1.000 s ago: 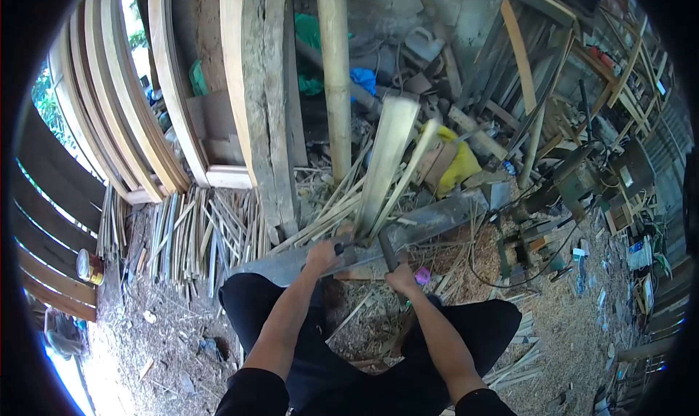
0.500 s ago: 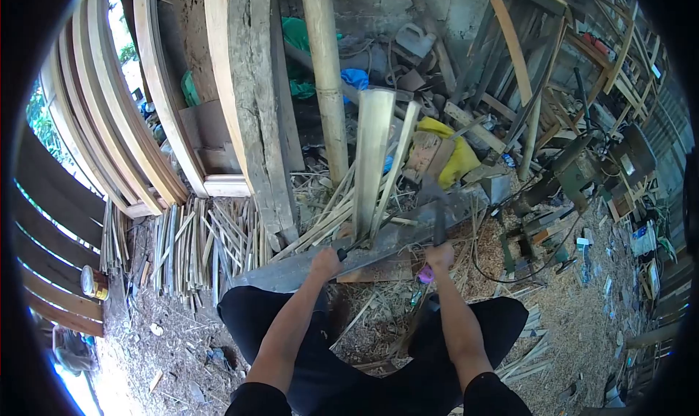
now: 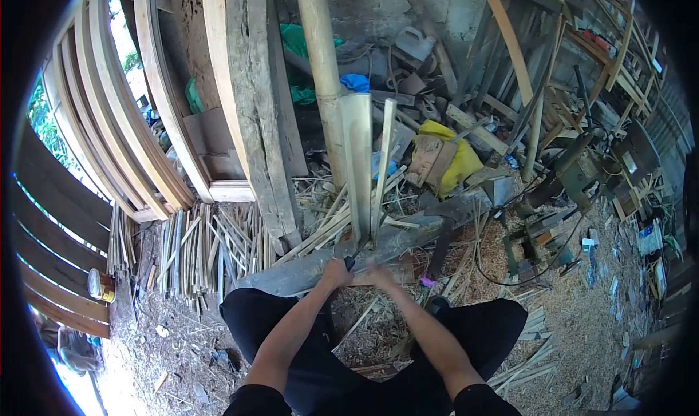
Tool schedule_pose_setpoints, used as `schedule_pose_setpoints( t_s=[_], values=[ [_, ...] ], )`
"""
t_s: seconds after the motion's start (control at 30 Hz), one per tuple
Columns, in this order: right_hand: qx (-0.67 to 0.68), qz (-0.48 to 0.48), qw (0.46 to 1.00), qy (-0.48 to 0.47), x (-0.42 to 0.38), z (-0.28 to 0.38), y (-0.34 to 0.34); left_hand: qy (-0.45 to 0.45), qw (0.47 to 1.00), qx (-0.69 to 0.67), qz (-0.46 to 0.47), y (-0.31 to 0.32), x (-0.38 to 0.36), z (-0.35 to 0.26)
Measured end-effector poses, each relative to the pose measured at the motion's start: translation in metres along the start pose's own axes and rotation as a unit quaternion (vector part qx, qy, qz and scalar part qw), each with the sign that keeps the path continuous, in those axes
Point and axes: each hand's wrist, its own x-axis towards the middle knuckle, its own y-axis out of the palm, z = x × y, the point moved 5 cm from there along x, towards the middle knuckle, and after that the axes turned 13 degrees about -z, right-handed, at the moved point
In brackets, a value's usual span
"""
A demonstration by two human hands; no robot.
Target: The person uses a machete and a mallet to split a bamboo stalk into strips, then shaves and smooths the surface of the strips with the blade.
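My left hand [image 3: 336,273] is closed round a dark handle [image 3: 350,262], apparently a knife's, whose tip end lies by the foot of the upright pieces. Close beside it my right hand [image 3: 378,275] is blurred by motion, so its fingers cannot be read. A wide pale piece of wood or split bamboo [image 3: 357,165] stands upright on the thick grey beam [image 3: 280,279], with a narrow strip [image 3: 383,165] splayed off to its right. To the right of my hands, a dark long tool [image 3: 440,245] rests against the beam; its head is hard to make out.
A thick bamboo pole [image 3: 320,74] and an old post [image 3: 255,110] stand behind. Bundled thin strips [image 3: 193,248] lie left. A yellow sack [image 3: 459,165] and a wooden block [image 3: 431,160] sit beyond the beam. A cable [image 3: 502,280] crosses the shavings at right.
My right hand has let go of the long dark tool and moved left towards my left hand. The upright piece and its strip have shifted left and spread wider apart.
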Motion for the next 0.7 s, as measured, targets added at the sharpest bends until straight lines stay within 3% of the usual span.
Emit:
schedule_pose_setpoints(
  t_s=[0.03,0.07,0.1,0.13,0.2,0.23,0.27,0.3,0.33,0.37,0.43,0.47,0.5,0.6,0.67,0.7],
  values=[
    [0.115,0.106,0.983,0.097,-0.018,0.029,0.018,0.003,1.000,0.004,-0.003,0.015,0.009,0.012],
    [0.227,0.211,0.932,0.187,-0.034,0.058,0.026,0.080,0.995,0.020,0.062,0.050,0.026,0.029],
    [0.234,0.211,0.931,0.181,-0.031,0.064,0.026,0.154,0.979,0.038,0.126,0.020,0.008,0.000],
    [0.226,0.198,0.936,0.183,-0.031,0.064,0.021,0.162,0.948,0.096,0.258,-0.014,-0.008,-0.015],
    [0.207,0.163,0.939,0.219,-0.029,0.051,0.012,0.153,0.889,0.223,0.369,-0.060,0.002,-0.028],
    [0.207,0.160,0.940,0.219,-0.026,0.044,0.008,0.142,0.947,0.158,0.242,-0.119,-0.011,-0.052],
    [0.125,0.150,0.963,0.185,-0.022,0.036,0.000,0.088,0.978,0.074,0.176,-0.105,0.044,-0.012],
    [0.041,0.138,0.978,0.150,-0.019,0.031,-0.010,0.076,0.996,0.045,-0.003,-0.161,0.036,-0.042],
    [0.088,0.137,0.968,0.193,-0.020,0.056,-0.039,0.111,0.983,-0.119,-0.079,-0.195,0.034,-0.067],
    [0.085,0.135,0.969,0.191,-0.016,0.052,-0.047,0.144,0.937,-0.281,-0.151,-0.222,0.032,-0.083],
    [0.154,0.187,0.940,0.241,-0.008,0.039,-0.054,0.197,0.903,-0.333,-0.187,-0.248,0.030,-0.111],
    [0.146,0.201,0.942,0.226,-0.006,0.044,-0.063,0.246,0.864,-0.380,-0.220,-0.259,0.027,-0.122],
    [0.143,0.198,0.944,0.223,-0.002,0.049,-0.071,0.249,0.861,-0.383,-0.223,-0.260,0.027,-0.129],
    [0.033,0.220,0.939,0.263,0.008,0.048,-0.081,0.256,0.820,-0.433,-0.275,-0.257,0.018,-0.150],
    [-0.112,0.231,0.947,0.196,0.008,0.042,-0.077,0.255,0.820,-0.431,-0.276,-0.247,0.039,-0.156],
    [-0.119,0.235,0.943,0.203,0.005,0.035,-0.072,0.264,0.822,-0.420,-0.279,-0.243,0.050,-0.160]
  ],
)
